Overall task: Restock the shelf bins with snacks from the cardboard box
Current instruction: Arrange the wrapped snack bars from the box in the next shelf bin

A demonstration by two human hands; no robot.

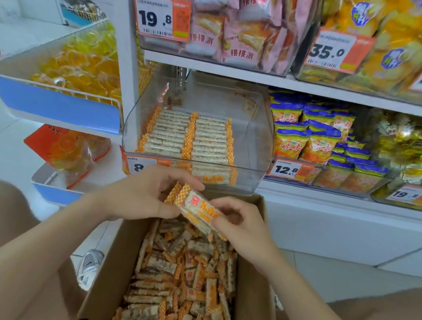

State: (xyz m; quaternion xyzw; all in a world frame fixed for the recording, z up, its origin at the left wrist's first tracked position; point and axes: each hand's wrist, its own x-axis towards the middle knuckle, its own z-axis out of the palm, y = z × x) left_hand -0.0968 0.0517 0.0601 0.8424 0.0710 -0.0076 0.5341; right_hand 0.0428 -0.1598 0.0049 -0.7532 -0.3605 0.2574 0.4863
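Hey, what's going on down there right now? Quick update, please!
Both hands, left and right, hold snack packets above the cardboard box. Clear bin ahead partly filled, neat rows. Nothing in the way.

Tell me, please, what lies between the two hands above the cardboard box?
In the head view, an orange-and-white snack packet spans the gap between the left hand and right hand; both hold it above the cardboard box.
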